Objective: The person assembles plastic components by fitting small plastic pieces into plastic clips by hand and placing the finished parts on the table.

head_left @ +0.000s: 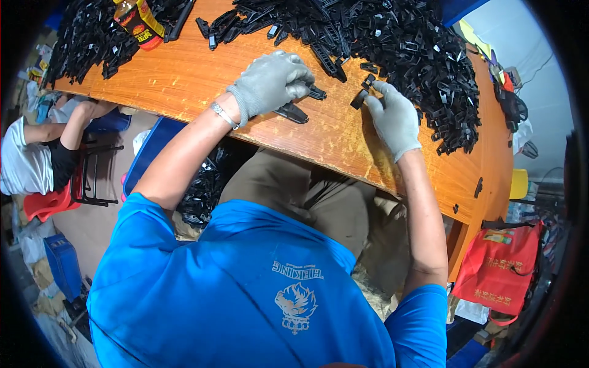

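Note:
Both hands wear grey knit gloves over the wooden table [331,135]. My left hand [270,84] is closed round a long black plastic part [317,93], whose end sticks out past the fingertips. Just below that hand, another long black part [292,113] lies near the table's front edge. To the right, my right hand [394,119] pinches a small black plastic piece [359,99] between thumb and fingers. A further small black piece [368,81] shows at its fingertips; whether it is held too, I cannot tell.
A large heap of black plastic parts [423,61] covers the table's far right, with another heap [92,43] at far left beside a bottle [140,23]. A red bag [497,270] hangs at the right. Another person [37,150] sits at the left.

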### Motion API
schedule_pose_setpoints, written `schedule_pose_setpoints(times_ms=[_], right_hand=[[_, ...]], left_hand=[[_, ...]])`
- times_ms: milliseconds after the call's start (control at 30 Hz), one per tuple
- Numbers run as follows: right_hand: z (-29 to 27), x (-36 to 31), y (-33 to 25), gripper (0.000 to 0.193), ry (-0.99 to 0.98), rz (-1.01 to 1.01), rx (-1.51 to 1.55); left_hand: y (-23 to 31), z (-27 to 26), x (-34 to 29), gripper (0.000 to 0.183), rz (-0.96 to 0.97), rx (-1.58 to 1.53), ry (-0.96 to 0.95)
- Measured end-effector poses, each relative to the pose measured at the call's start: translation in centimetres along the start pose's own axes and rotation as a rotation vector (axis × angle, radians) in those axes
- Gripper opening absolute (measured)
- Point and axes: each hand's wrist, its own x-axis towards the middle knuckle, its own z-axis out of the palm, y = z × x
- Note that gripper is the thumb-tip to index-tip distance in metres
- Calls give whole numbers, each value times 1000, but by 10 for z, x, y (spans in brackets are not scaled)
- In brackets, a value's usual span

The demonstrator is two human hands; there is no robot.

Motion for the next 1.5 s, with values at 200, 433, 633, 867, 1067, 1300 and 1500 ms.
schedule_pose_setpoints(times_ms=[200,433,633,867,1067,1300,1500], right_hand=[[-10,-1,-14,27,2,-338,-134],[5,9,-3,21,-170,-299,-220],[29,8,-46,19,-76,-344,9],[28,20,-53,10,-141,-406,-112],[40,35,-74,21,-74,-505,-307],[13,-1,-27,16,-10,-467,149],[-2,35,13,21,73,-425,-205]], left_hand=[[-8,2,-11,27,-32,-5,92],[-10,6,-9,25,-62,29,88],[-11,11,-9,20,-52,16,133],[-12,17,-10,18,-39,3,166],[-14,16,-4,16,-32,-2,191],[-15,-15,3,39,-232,-636,-323],[4,4,63,34,117,475,57]])
